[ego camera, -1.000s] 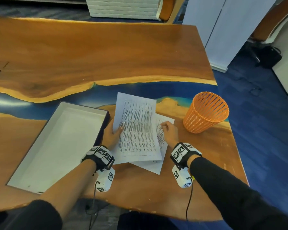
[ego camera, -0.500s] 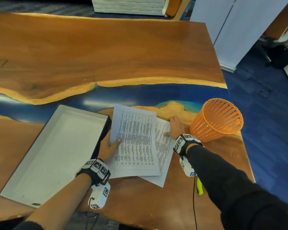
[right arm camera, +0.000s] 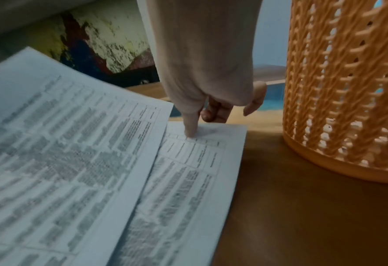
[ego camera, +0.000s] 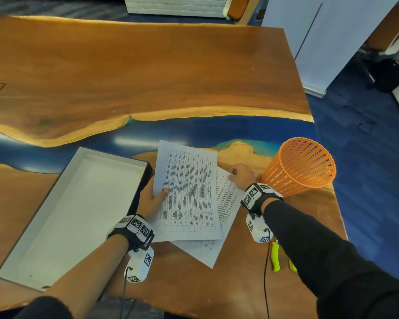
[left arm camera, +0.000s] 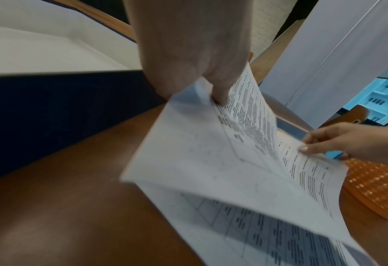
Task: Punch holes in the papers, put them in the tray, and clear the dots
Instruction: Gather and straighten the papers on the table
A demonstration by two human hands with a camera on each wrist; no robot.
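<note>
Leftmost, shallow white rectangular tray [ego camera: 62, 217] on brown wood table with blue resin streak [ego camera: 148, 72]. Just right of tray, left hand [ego camera: 151, 200] pinches edge of top printed white paper sheet [ego camera: 189, 192], lifted off lower printed sheet [ego camera: 226, 199]. Further right, right hand [ego camera: 241, 177] presses thumb on lower sheet, other fingers curled. Beyond, orange mesh plastic basket [ego camera: 302, 166]; blue carpet [ego camera: 366, 169], white partition [ego camera: 320, 38].

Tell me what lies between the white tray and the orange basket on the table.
In the head view, two printed papers lie overlapped between the tray and the basket, with both hands, left and right, on them.
</note>
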